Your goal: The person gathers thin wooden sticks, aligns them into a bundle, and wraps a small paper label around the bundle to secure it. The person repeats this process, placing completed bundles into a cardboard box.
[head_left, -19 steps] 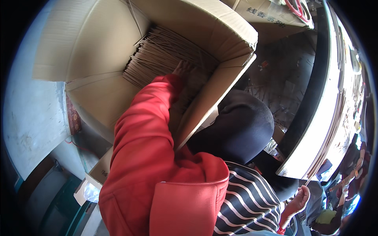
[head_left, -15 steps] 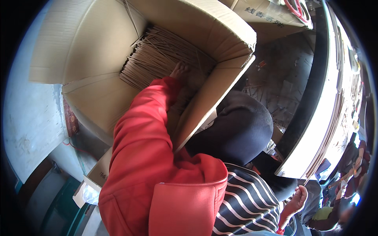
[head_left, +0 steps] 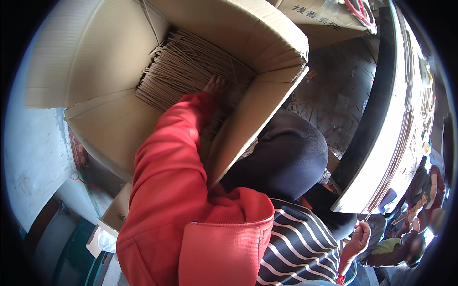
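A large open cardboard box (head_left: 102, 52) stands before me, with many thin brown incense sticks (head_left: 174, 66) lying in its bottom. My left arm, in a red sleeve, reaches into it. My left hand (head_left: 218, 86) rests on the sticks near the box's right side, fingers laid over them; its palm side is hidden. Low at the right, my right hand (head_left: 357, 240) is closed in a pinch beside the table's near end. A thin brown stick (head_left: 367, 217) rises from its fingertips toward the table edge.
A white-topped table (head_left: 367, 190) with a dark side runs along the right, bearing long brown sticks (head_left: 393, 157). Another cardboard box (head_left: 315, 21) with red-handled scissors (head_left: 358, 12) on it stands at the back. Debris litters the floor (head_left: 334, 90). People (head_left: 415, 214) sit at far right.
The view has shifted slightly, moving the box a little left in the picture. My left hand stays on the sticks, its fingers slightly shifted. The right hand keeps its pinch.
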